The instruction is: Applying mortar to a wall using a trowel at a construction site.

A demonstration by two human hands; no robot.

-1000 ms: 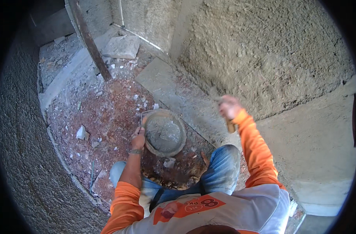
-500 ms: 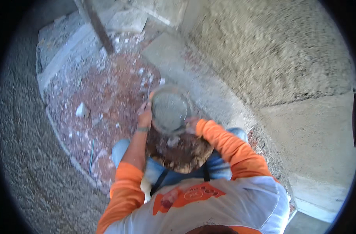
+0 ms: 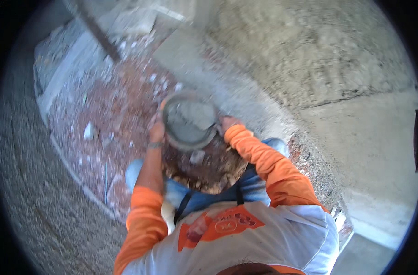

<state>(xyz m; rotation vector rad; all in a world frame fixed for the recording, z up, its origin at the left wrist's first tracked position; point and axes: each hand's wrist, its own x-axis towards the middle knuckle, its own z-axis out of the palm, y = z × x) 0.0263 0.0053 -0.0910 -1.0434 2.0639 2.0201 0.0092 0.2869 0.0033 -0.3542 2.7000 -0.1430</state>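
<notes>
A round bucket [image 3: 187, 142] with wet grey mortar [image 3: 181, 128] stands between my arms, above my bent knees. My left hand [image 3: 156, 128] is closed at the bucket's left rim. My right hand [image 3: 226, 123] is at the right rim, closed on the trowel; its handle is mostly hidden by my fingers and blur, and the grey blade [image 3: 196, 114] appears to be in the mortar. A small pale chunk [image 3: 197, 157] lies on the dark, rough surface just below the bucket.
A reddish rubble floor [image 3: 108, 105] with white chunks [image 3: 90, 131] lies left. A dark upright post [image 3: 96, 32] stands upper left. A grey slab [image 3: 181, 55] runs along the rough right wall [image 3: 309, 55]. A curved rough wall [image 3: 30, 174] bounds the left side.
My right hand with the trowel has come down and left, from beside the right wall to the bucket's rim. My left hand and the bucket now appear higher in the picture; the whole view has shifted.
</notes>
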